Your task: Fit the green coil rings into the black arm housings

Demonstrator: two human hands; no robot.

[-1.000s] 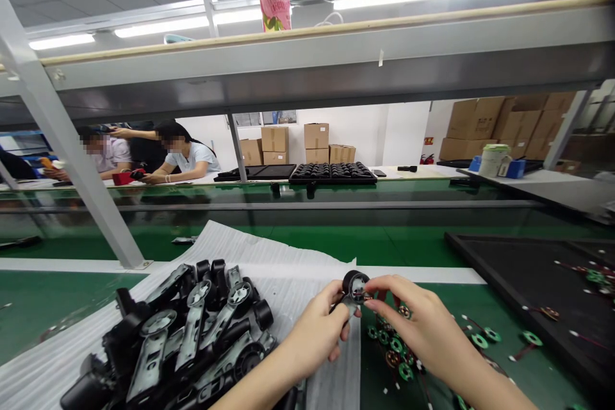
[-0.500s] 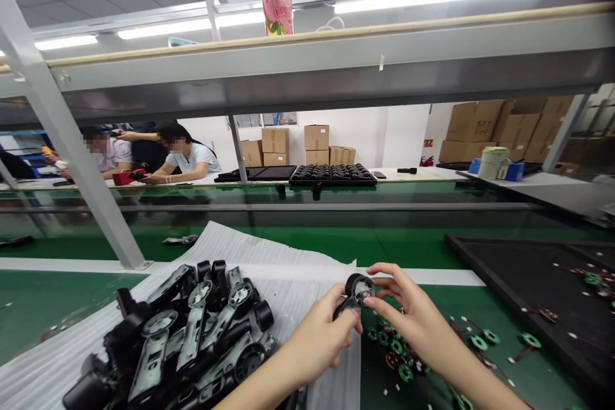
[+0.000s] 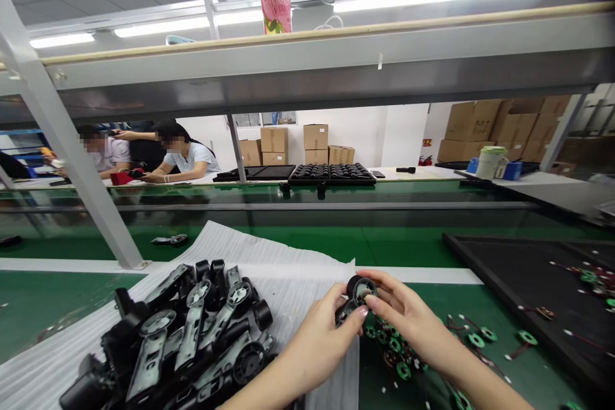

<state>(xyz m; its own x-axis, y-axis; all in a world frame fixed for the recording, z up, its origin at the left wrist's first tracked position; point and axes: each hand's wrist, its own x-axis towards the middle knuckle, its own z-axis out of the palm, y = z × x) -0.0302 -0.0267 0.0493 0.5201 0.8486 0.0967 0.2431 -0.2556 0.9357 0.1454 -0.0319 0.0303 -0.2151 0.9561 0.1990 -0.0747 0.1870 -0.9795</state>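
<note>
My left hand (image 3: 331, 328) is closed around a black plastic housing with a round, ring-shaped head (image 3: 361, 289), its open face tilted toward me. At that head, my right hand (image 3: 401, 304) has its thumb pressed into the opening and its fingers curled over the far rim. Anything under the right thumb is too small to make out. Left of my hands, a heap of similar black and grey housings (image 3: 192, 333) lies on white foam sheet (image 3: 307, 269). Below my right hand is a cluster of small green ring-shaped circuit boards (image 3: 403, 370) with thin wires.
A black tray (image 3: 509, 269) with more wired boards stands at the right. Beyond the bench runs a green conveyor belt (image 3: 336, 230) carrying a few black parts. A metal shelf (image 3: 307, 70) spans overhead on a slanted post (image 3: 81, 141). Two co-workers sit at the far left.
My right fingers have closed in on the round head, and the thumb has pushed further into its opening. Parts on the conveyor belt have shifted, the nearer ones to the left.
</note>
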